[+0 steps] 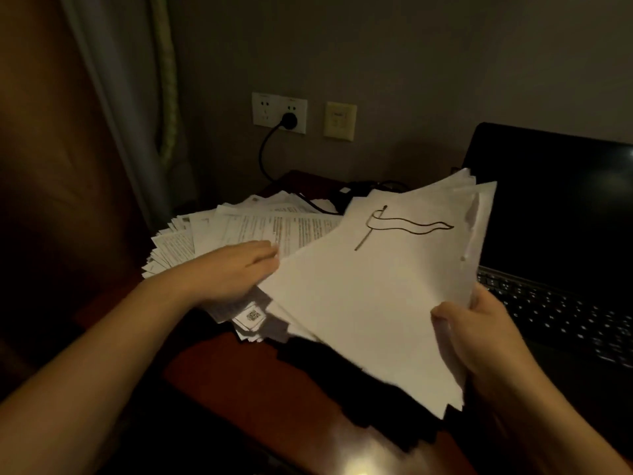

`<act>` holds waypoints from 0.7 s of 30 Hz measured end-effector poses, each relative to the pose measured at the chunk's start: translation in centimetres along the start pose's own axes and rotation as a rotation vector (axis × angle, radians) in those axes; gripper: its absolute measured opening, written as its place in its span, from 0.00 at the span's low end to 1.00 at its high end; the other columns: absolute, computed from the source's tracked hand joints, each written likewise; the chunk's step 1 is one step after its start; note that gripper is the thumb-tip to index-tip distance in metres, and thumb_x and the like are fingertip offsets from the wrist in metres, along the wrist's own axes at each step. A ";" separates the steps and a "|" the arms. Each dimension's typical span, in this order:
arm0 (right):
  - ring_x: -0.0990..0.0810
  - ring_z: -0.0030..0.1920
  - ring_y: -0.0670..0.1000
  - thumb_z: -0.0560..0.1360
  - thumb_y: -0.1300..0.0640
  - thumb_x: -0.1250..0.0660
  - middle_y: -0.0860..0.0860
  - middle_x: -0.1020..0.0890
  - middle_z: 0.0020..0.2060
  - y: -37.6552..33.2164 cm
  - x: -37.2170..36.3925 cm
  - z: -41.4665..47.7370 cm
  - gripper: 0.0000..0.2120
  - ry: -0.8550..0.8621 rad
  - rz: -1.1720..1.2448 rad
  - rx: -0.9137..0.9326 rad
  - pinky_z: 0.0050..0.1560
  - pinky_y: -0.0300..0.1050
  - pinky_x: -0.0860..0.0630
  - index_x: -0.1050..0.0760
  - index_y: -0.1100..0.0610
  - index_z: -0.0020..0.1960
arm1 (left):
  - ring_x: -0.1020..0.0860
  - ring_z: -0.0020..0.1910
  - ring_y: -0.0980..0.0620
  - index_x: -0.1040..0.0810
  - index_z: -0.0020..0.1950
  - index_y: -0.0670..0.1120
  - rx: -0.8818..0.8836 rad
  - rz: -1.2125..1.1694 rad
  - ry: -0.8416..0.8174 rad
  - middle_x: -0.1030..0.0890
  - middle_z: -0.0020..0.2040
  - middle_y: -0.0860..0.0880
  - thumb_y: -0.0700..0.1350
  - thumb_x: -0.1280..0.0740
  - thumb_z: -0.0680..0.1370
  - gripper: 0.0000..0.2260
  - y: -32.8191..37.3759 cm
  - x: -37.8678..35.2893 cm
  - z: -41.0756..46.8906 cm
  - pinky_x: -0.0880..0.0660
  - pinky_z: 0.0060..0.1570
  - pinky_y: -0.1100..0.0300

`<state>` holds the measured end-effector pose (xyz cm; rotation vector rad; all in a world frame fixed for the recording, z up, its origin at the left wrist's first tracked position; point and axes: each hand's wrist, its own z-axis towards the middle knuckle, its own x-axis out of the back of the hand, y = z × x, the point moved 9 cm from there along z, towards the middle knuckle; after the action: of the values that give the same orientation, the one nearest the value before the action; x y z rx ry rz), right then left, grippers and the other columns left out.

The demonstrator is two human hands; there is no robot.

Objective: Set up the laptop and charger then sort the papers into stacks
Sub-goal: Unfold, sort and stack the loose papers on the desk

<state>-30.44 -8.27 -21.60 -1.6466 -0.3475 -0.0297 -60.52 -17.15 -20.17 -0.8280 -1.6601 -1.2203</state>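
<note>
Papers crowd the middle of my feed: a printed pile [239,228] lies fanned out on the reddish surface [260,382]. The right hand [479,334] pinches the near corner of a lifted bundle [376,286], thumb on top and fingers behind. Its top sheet bears 1 hand-drawn flag. The left hand [236,269] is spread flat, fingers straight, resting on the printed pile and touching the bundle's left edge. I see the laptop [555,207] open at the right, just beside the bundle, its screen dark. Behind the papers, a black plug [289,120] sits in the wall socket [270,109], and its cable [265,156] drops toward the surface.
</note>
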 end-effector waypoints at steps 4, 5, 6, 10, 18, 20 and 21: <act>0.21 0.34 0.55 0.77 0.68 0.40 0.51 0.20 0.32 -0.7 2.5 0.5 0.17 0.104 -0.075 0.064 0.37 0.47 0.26 0.24 0.49 0.58 | 0.54 0.81 0.50 0.56 0.82 0.50 0.162 0.259 -0.079 0.55 0.82 0.48 0.66 0.53 0.82 0.34 -1.7 -1.2 0.4 0.53 0.78 0.48; 0.19 0.36 0.57 0.77 0.67 0.39 0.53 0.19 0.35 -0.9 2.8 0.5 0.16 0.115 -0.107 0.077 0.39 0.50 0.24 0.24 0.49 0.57 | 0.54 0.81 0.48 0.58 0.82 0.50 0.186 0.271 -0.071 0.56 0.82 0.47 0.70 0.52 0.79 0.38 -1.8 -1.3 0.5 0.53 0.78 0.46; 0.18 0.38 0.58 0.77 0.66 0.38 0.54 0.18 0.39 -1.2 2.9 0.4 0.16 0.118 -0.142 0.086 0.41 0.53 0.21 0.24 0.48 0.57 | 0.55 0.81 0.47 0.59 0.82 0.50 0.204 0.278 -0.076 0.57 0.82 0.47 0.75 0.51 0.75 0.44 -1.7 -1.4 0.5 0.53 0.78 0.44; 0.16 0.43 0.61 0.75 0.64 0.34 0.55 0.17 0.42 -2.3 3.2 -0.2 0.10 0.117 -0.246 0.152 0.47 0.65 0.18 0.24 0.51 0.51 | 0.53 0.80 0.45 0.60 0.81 0.55 0.201 0.317 -0.119 0.56 0.82 0.46 0.82 0.47 0.65 0.54 -1.3 -1.4 0.1 0.49 0.77 0.41; 0.22 0.37 0.57 0.73 0.64 0.34 0.54 0.20 0.39 -2.9 4.7 0.0 0.06 0.156 -0.230 0.192 0.36 0.52 0.24 0.24 0.56 0.47 | 0.24 0.55 0.52 0.27 0.67 0.58 0.018 0.407 0.089 0.22 0.62 0.53 0.69 0.48 0.79 0.24 1.9 0.6 -0.6 0.27 0.50 0.57; 0.24 0.37 0.55 0.74 0.65 0.34 0.53 0.22 0.38 -2.9 4.9 0.1 0.05 0.155 -0.222 0.206 0.35 0.48 0.28 0.24 0.57 0.48 | 0.24 0.49 0.55 0.24 0.62 0.57 -0.021 0.373 0.073 0.20 0.57 0.53 0.61 0.48 0.83 0.17 2.4 1.6 -1.1 0.27 0.48 0.59; 0.24 0.36 0.54 0.74 0.65 0.34 0.53 0.22 0.38 -2.9 5.0 0.1 0.05 0.160 -0.222 0.212 0.35 0.47 0.29 0.25 0.56 0.47 | 0.25 0.48 0.56 0.25 0.64 0.56 -0.007 0.322 0.101 0.20 0.55 0.53 0.56 0.47 0.84 0.15 2.4 2.4 -1.1 0.27 0.49 0.60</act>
<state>-26.42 -7.00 -17.67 -1.3806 -0.3953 -0.2817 -59.02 -17.51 -16.90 -0.9783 -1.3796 -1.0259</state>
